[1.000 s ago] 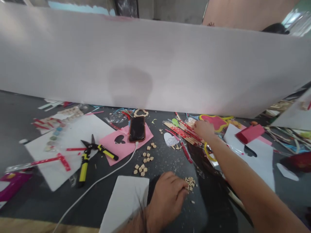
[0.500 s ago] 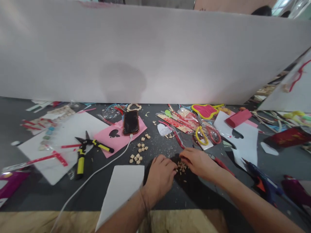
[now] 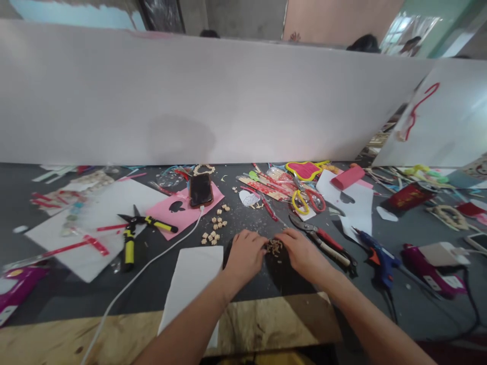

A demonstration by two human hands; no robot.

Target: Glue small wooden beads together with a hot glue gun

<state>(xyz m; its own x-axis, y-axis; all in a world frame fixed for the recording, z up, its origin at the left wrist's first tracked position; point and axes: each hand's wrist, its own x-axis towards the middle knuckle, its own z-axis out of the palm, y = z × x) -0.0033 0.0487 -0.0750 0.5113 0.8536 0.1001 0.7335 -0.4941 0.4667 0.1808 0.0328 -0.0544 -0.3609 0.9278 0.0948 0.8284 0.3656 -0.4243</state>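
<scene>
My left hand [image 3: 245, 254] rests on the dark tabletop with its fingers curled together at the left side of a pile of small tan wooden bits [image 3: 274, 247]. From the other side, my right hand [image 3: 302, 253] reaches in, its fingers bent and their tips touching the pile's upper right edge. Whatever is pinched between the fingertips is too small to make out. Clusters of small wooden pieces [image 3: 216, 223] lie up and to the left of my left hand. A white foam board [image 3: 196, 276] sits beside my left forearm.
Red-handled pliers [image 3: 323, 241], a blue glue gun [image 3: 380, 256] and yellow-and-red scissors [image 3: 300, 200] lie to the right. Leftward are a phone [image 3: 200, 190] with a white cable, pink paper [image 3: 163, 208] and black-yellow pliers [image 3: 130, 243]. A tall white panel [image 3: 243, 101] stands behind.
The view has tilted up and turned right, showing more of the table's right side. My fingers still work at the pile, with both hands slightly shifted around it.
</scene>
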